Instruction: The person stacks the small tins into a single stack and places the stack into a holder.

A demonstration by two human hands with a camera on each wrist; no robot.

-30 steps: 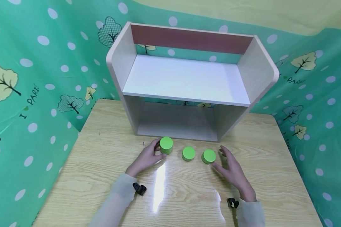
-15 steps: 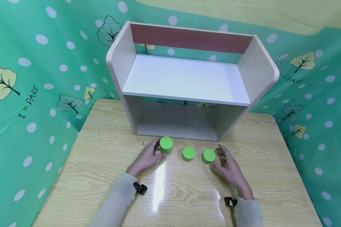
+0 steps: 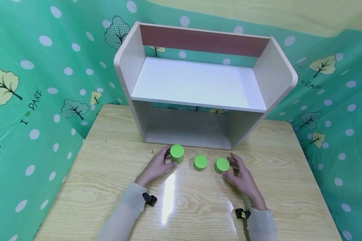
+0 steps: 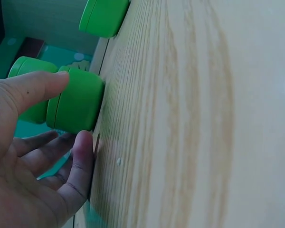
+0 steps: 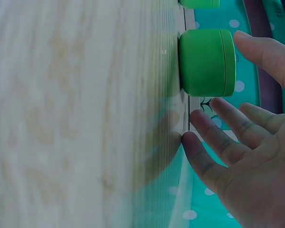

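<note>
Two small round green lidded jars [image 4: 78, 107] stand stacked in front of the shelf. My left hand [image 3: 157, 166] is curved around this stack [image 3: 177, 154]; in the left wrist view its thumb lies across the jars' side and its fingers are at the opposite side. A single green jar [image 3: 200, 162] stands to the right of the stack, untouched. Farther right is another green jar [image 3: 221, 165], beside my right hand [image 3: 242, 177]. The right thumb and fingers are spread on either side of that jar [image 5: 204, 62], with a gap showing to the fingers in the right wrist view.
A two-level shelf [image 3: 199, 83] with white side panels and a reddish-brown back strip stands at the back of the wood-grain table [image 3: 108, 187]. Its lower front edge is just behind the jars. A green patterned cloth [image 3: 33, 83] surrounds the table.
My right hand has moved slightly left, closer to the rightmost jar. My left hand and all the jars have stayed in place.
</note>
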